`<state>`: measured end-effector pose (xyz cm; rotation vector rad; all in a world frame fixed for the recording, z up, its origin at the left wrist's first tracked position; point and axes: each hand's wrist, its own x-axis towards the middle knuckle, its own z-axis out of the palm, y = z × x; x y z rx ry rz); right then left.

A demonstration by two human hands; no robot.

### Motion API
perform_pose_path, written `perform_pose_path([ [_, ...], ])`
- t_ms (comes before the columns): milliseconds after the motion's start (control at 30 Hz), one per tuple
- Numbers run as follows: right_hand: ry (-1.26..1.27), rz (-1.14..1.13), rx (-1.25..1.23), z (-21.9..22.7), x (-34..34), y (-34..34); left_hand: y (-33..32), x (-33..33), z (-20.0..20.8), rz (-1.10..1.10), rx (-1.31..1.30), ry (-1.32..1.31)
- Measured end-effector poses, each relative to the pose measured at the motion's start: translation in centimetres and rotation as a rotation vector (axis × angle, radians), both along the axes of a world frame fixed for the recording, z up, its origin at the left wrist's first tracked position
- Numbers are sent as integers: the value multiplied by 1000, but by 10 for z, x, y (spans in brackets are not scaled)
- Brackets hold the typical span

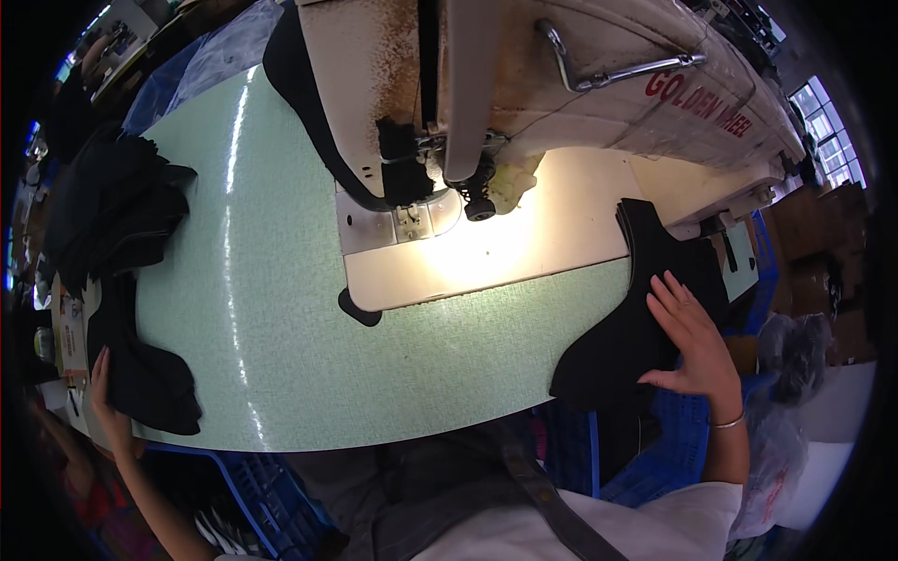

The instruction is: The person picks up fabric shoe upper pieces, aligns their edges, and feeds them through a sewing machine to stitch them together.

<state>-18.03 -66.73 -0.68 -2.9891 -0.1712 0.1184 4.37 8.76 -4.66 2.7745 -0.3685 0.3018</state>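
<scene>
My right hand [690, 348] lies with spread fingers on a stack of black cut fabric pieces [622, 346] at the right edge of the sewing table. At the far left, my left hand [110, 411] rests its outstretched fingers against the outer edge of another black fabric stack [145, 374]; its thumb is hidden. Between them stands an industrial sewing machine [580, 93], its lamp lighting the pale machine bed [505, 257]. Another black piece [304, 112] shows behind the needle area, and a small rounded black tip [360, 309] pokes out at the front corner of the bed.
A larger heap of black pieces [117, 206] sits at the far left of the green tabletop [299, 374]. Blue plastic crates [257, 500] are below the front edge. Clear plastic bags [776, 449] hang or lie at the right. A bent metal lever [617, 75] juts from the machine.
</scene>
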Motion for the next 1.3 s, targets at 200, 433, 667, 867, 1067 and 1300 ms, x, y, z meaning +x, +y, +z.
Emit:
perform_pose_path([
  [200,-90,75,-31,-8,-3,-10,7,4,2,25,7,-72],
  [433,-495,-79,10,21,40,33,-183,-46,62,25,-232,4],
  [667,-386,630,-147,-11,115,111,-308,-54,49,-655,279,274],
  [867,-152,670,72,-5,154,119,-286,-19,34,-678,-45,368],
  [1067,-231,648,115,-39,153,120,-326,-43,20,-661,-200,274],
  [1300,-287,560,36,-35,142,123,-380,-48,30,-809,314,22],
])
